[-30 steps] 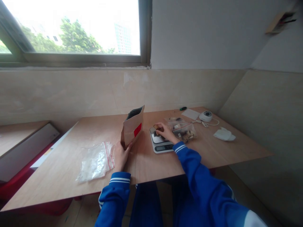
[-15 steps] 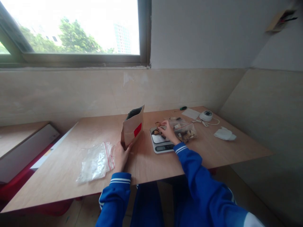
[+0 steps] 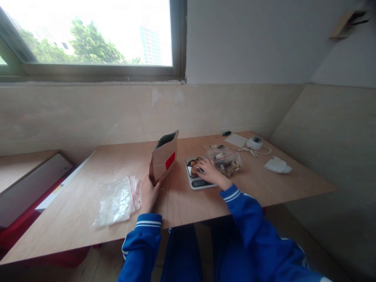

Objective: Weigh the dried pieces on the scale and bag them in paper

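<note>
A brown paper pouch point(image 3: 161, 161) with a red label and an open dark-lined top stands tilted on the table. My left hand point(image 3: 150, 192) is closed around its lower near edge. Brown slices that look like dried mushroom point(image 3: 193, 162) lie on the plate of a white kitchen scale point(image 3: 192, 184). Over this plate, my right hand point(image 3: 209, 171) has its fingers bent and fingertips pinched at one slice; the palm side is hidden. Just right of the scale lies a clear zip bag point(image 3: 235, 162) holding more slices.
Clear plastic bags point(image 3: 116, 201) with red zip lines lie at the left. Toward the back right are a green-handled screwdriver point(image 3: 226, 133), white paper point(image 3: 235, 140), a white dome camera point(image 3: 254, 143) with its cable, and crumpled white tissue point(image 3: 277, 165). A wall borders the table's back.
My right hand has come down from holding a slice above the scale to the slices on its plate, with the wrist shifted right. My left hand and the pouch stay put.
</note>
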A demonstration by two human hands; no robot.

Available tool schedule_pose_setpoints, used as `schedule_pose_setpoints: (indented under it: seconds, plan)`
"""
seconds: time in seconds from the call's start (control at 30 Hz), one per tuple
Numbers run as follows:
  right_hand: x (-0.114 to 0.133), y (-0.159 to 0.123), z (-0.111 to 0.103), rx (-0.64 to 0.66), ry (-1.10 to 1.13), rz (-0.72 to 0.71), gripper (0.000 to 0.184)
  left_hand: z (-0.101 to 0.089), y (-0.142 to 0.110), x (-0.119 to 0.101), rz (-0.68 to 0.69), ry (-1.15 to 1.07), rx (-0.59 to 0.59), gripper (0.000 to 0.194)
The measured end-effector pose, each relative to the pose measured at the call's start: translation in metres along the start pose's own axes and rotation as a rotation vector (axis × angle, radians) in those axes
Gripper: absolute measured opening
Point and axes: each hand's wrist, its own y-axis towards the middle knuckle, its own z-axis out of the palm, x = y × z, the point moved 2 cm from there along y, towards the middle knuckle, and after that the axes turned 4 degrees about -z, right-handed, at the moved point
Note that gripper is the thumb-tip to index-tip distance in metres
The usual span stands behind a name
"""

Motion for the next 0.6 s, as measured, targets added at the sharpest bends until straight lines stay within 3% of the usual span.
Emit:
schedule_pose_setpoints:
  seconds: [0.1, 0.23, 0.3, 0.43, 0.6]
  plan:
    - [0.007, 0.002, -0.018, -0.114, 0.065, -0.032, 0.027, 0.001, -0.001, 0.001, 0.026, 0.028, -0.007, 0.043]
    - [0.033, 0.007, -0.063, -0.389, 0.294, -0.136, 0.026, 0.000, -0.001, 0.000, 0.040, 0.060, -0.010, 0.041]
    - [0.049, 0.012, -0.083, -0.457, 0.379, -0.208, 0.025, -0.001, -0.001, 0.000, 0.047, 0.064, -0.003, 0.039]
    - [0.077, 0.025, -0.099, -0.390, 0.372, -0.389, 0.028, -0.001, -0.001, 0.002, 0.071, 0.029, -0.007, 0.038]
    - [0.086, 0.036, -0.092, -0.260, 0.241, -0.478, 0.030, -0.001, -0.002, 0.001, 0.071, -0.019, -0.004, 0.039]
